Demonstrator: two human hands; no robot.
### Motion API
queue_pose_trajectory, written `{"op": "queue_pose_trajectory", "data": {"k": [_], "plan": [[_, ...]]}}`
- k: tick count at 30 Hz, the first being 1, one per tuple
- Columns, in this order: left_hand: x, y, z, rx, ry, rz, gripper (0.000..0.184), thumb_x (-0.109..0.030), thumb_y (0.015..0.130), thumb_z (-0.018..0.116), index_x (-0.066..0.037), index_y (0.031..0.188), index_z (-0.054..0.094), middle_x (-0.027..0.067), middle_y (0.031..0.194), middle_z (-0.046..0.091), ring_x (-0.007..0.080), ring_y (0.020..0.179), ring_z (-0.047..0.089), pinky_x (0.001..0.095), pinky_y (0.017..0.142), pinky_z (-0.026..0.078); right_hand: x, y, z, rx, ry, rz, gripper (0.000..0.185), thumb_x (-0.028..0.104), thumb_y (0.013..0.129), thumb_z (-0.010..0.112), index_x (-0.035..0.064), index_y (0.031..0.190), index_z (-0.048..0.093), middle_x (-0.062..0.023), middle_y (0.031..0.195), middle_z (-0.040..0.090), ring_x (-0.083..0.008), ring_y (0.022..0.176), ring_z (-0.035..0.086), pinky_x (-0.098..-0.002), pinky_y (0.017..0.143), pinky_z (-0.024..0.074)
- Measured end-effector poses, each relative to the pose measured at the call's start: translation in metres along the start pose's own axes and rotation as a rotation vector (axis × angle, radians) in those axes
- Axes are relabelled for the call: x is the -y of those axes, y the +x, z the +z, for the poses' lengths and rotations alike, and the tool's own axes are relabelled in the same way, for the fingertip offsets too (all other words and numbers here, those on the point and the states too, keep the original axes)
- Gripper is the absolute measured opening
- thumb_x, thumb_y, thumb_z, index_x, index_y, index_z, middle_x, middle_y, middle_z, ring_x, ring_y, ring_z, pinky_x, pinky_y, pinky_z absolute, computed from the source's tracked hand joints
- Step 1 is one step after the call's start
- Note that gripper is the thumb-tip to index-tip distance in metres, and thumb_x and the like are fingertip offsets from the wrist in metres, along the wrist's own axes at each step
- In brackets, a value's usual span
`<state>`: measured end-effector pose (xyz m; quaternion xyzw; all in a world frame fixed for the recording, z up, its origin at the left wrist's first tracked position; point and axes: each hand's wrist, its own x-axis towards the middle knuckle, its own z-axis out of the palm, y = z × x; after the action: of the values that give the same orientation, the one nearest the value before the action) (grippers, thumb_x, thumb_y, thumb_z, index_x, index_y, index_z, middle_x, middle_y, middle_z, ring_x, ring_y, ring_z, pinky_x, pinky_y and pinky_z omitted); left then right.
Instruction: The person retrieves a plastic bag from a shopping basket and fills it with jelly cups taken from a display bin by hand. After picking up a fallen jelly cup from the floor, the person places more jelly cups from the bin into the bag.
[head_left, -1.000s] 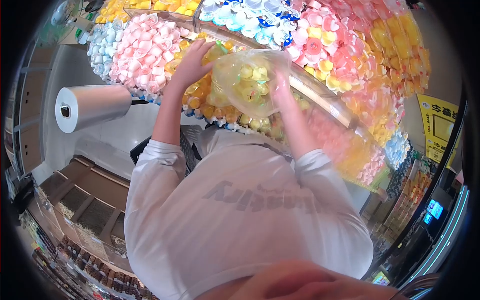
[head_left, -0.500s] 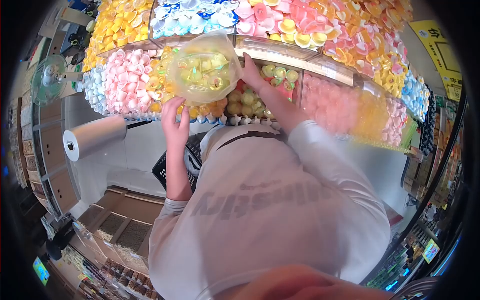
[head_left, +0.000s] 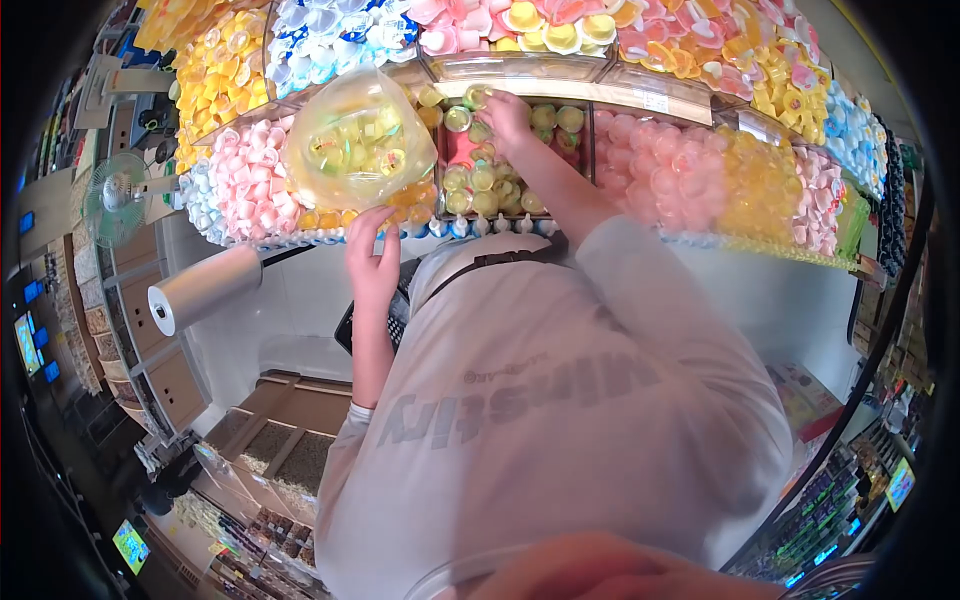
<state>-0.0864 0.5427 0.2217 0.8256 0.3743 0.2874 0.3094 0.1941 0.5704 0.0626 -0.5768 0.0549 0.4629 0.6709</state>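
Observation:
A clear plastic bag (head_left: 300, 160) with several green jelly cups (head_left: 365, 145) in it lies over the bins at front left. My left hand (head_left: 372, 245) is just below the bag's near edge, thumb and fingers apart; whether the fingertips touch the plastic is hard to see. Over the bin of green jelly cups (head_left: 483, 180), my right hand (head_left: 508, 118) has its fingers closed at a green jelly cup (head_left: 478, 97) by the bin's far edge. Other cups lie around and below this hand, and a red patch shows among them.
Bins of pink cups (head_left: 650, 165) and yellow cups (head_left: 755, 185) stand to the right. A higher tier holds yellow sweets (head_left: 225, 65), blue-white packs (head_left: 345, 35) and pink-orange cups (head_left: 690, 45). A plastic bag roll (head_left: 208, 290) and a fan (head_left: 115, 200) are at left.
My right hand has left the bag's right side and moved to the green jelly cups. The bag sits further left in view and lower. The camera view has shifted slightly.

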Motion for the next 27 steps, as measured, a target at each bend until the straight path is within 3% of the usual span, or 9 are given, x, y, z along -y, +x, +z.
{"op": "queue_pose_trajectory", "data": {"k": [1,5,7,14,16,17,19,23,27], "plan": [[-0.003,0.0,0.002,0.015,0.002,0.002,0.021,0.001,0.083,0.061,-0.001,0.103,0.066,0.0148,0.105,0.066,0.0302,0.102,0.061,0.0373,0.092,0.046,0.015,-0.016,0.004,0.057,0.139,-0.089,0.032,-0.001,0.09,0.051,-0.0071,0.121,0.05,-0.013,0.117,0.058,-0.0176,0.101,0.058,-0.0242,0.086,0.0476],[-0.006,-0.001,0.006,0.025,-0.004,0.024,0.02,0.0,0.083,0.061,-0.001,0.103,0.066,0.0154,0.103,0.066,0.0309,0.101,0.061,0.0375,0.091,0.046,-0.009,0.019,-0.002,0.224,0.058,-0.122,0.038,-0.005,0.089,0.05,-0.0083,0.127,0.048,-0.0159,0.12,0.057,-0.0197,0.101,0.059,-0.0255,0.085,0.047],[-0.006,-0.003,0.008,0.014,-0.007,0.012,0.02,0.0,0.083,0.061,-0.001,0.103,0.066,0.0155,0.103,0.066,0.0311,0.1,0.061,0.0373,0.091,0.046,-0.012,0.024,-0.002,0.356,-0.277,-0.173,0.049,-0.005,0.087,0.051,-0.0091,0.135,0.042,-0.017,0.122,0.057,-0.0194,0.103,0.058,-0.0268,0.083,0.0478],[-0.011,-0.01,0.012,0.036,-0.031,-0.01,0.02,0.0,0.082,0.062,-0.001,0.102,0.066,0.0153,0.102,0.065,0.0311,0.099,0.06,0.037,0.09,0.046,-0.037,0.061,-0.006,0.171,-0.488,-0.303,0.051,0.0,0.087,0.056,-0.0091,0.135,0.043,-0.0147,0.108,0.064,-0.0195,0.088,0.064,-0.0277,0.075,0.0521],[-0.012,-0.012,0.011,0.048,-0.037,-0.024,0.02,0.0,0.084,0.061,-0.001,0.103,0.066,0.0148,0.104,0.065,0.0301,0.102,0.06,0.0362,0.092,0.045,-0.03,0.052,-0.008,0.087,-0.711,-0.423,0.053,0.004,0.087,0.059,-0.0052,0.137,0.044,-0.0144,0.104,0.066,-0.0198,0.083,0.066,-0.0288,0.073,0.0538],[-0.012,-0.012,0.011,0.064,-0.043,-0.039,0.02,0.0,0.085,0.059,0.0,0.104,0.065,0.0143,0.105,0.065,0.0291,0.105,0.06,0.0355,0.094,0.044,-0.027,0.048,-0.006,0.089,-0.711,-0.427,0.053,0.004,0.087,0.059,-0.0052,0.137,0.044,-0.0144,0.104,0.066,-0.0198,0.083,0.066,-0.0288,0.073,0.0538],[-0.011,-0.013,0.012,0.055,-0.045,-0.037,0.02,0.0,0.085,0.06,0.0,0.104,0.065,0.0144,0.105,0.065,0.0292,0.104,0.06,0.0355,0.094,0.044,-0.02,0.04,-0.003,0.351,-0.466,-0.18,0.055,0.006,0.088,0.061,-0.0021,0.139,0.044,-0.0158,0.106,0.065,-0.0193,0.087,0.066,-0.0294,0.075,0.0542],[-0.011,-0.014,0.01,0.047,-0.048,-0.038,0.019,0.0,0.085,0.06,0.0,0.103,0.066,0.0144,0.104,0.066,0.0292,0.103,0.06,0.0352,0.093,0.044,-0.013,0.041,0.021,0.326,-0.467,-0.219,0.054,0.008,0.09,0.058,-0.0017,0.14,0.042,-0.016,0.109,0.065,-0.0195,0.089,0.066,-0.0297,0.076,0.0547],[-0.011,-0.013,0.008,0.053,-0.039,-0.054,0.019,-0.001,0.085,0.059,0.0,0.103,0.066,0.0144,0.104,0.065,0.0291,0.102,0.06,0.035,0.093,0.044,-0.01,0.053,0.03,0.47,-0.68,-0.28,0.055,0.013,0.094,0.053,0.0014,0.144,0.036,-0.0172,0.118,0.062,-0.0223,0.1,0.063,-0.0323,0.081,0.0539]]}}
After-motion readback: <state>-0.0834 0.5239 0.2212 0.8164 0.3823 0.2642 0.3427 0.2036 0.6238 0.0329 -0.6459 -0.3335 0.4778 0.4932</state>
